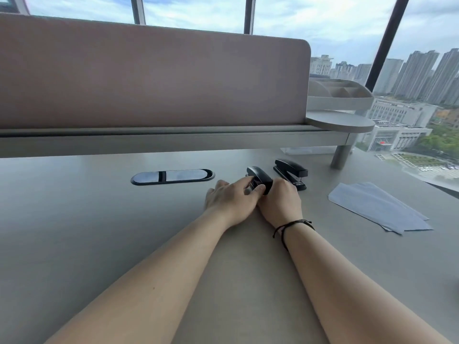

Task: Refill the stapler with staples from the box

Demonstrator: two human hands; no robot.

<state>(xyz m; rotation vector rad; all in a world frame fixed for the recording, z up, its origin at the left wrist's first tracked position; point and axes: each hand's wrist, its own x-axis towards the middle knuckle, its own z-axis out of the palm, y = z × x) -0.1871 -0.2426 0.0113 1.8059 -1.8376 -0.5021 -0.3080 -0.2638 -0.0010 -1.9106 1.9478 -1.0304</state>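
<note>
Fingers of left hand (231, 197) curled over stapler (259, 180), thumb pinching its near end; right hand (282, 198) wrapped round the other side, its fingertips hidden. Gripped mid-desk (99, 219), towards the far edge, just beside second stapler (290, 172). Judged: opening or closing the top, magazine state unclear. Staple box nowhere seen. No brand or writing legible. Papers (380, 209) near the right edge.
</note>
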